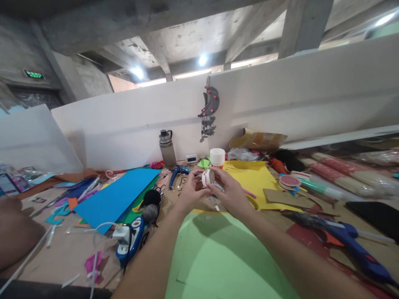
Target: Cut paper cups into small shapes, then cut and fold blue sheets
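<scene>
Between the fingers of both hands is a small, short white cylinder (206, 178) with red markings, its brownish end turned to the right. I cannot make out its exact kind. My left hand (192, 191) grips it from the left with thumb and fingers. From the right, the fingertips of my right hand (229, 187) close on it. Beneath my forearms lies a light green sheet (224, 257). Just behind the hands stand white paper cups (217, 155), partly hidden at the bottom.
On the left are blue card (120, 195), a power strip (132, 241) with a plugged-in charger, and yarn balls (151, 211). A bottle (167, 149) stands by the white partition. Yellow paper (255, 178) and a blue glue gun (352, 241) lie right. Someone's arm (17, 232) rests far left.
</scene>
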`<act>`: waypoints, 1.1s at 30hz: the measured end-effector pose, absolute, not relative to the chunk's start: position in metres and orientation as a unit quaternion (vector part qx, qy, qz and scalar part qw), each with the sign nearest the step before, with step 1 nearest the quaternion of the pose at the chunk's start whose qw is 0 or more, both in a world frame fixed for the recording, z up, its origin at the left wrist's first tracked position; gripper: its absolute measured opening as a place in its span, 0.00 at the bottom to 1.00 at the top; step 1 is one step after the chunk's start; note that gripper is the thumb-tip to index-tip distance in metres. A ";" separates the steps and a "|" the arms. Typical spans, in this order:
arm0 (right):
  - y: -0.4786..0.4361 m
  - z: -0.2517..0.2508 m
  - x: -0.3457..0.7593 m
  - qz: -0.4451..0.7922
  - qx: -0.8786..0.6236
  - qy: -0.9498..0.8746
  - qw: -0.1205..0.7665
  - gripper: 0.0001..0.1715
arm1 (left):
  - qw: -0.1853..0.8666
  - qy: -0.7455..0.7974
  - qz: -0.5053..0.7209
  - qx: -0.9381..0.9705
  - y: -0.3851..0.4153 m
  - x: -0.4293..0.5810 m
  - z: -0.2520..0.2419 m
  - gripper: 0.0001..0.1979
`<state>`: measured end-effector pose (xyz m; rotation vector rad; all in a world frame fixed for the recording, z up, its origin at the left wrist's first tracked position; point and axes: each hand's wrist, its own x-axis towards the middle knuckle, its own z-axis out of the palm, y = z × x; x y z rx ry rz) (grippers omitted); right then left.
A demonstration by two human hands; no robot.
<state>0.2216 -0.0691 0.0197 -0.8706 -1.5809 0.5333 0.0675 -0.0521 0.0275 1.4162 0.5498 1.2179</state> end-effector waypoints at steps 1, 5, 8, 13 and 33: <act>-0.068 0.019 0.222 0.216 -0.370 -0.683 0.591 0.28 | 0.574 0.215 0.512 0.602 -0.052 0.067 0.027 0.31; -0.070 0.019 0.222 0.183 -0.367 -0.688 0.599 0.27 | 0.590 0.200 0.512 0.592 -0.048 0.064 0.023 0.25; -0.074 0.023 0.221 0.182 -0.364 -0.684 0.605 0.26 | 0.578 0.204 0.523 0.592 -0.045 0.063 0.022 0.28; -0.081 0.031 0.221 0.215 -0.366 -0.681 0.597 0.25 | 0.578 0.197 0.526 0.592 -0.044 0.062 0.023 0.31; -0.081 0.033 0.220 0.171 -0.387 -0.695 0.581 0.26 | 0.576 0.213 0.508 0.603 -0.045 0.057 0.026 0.32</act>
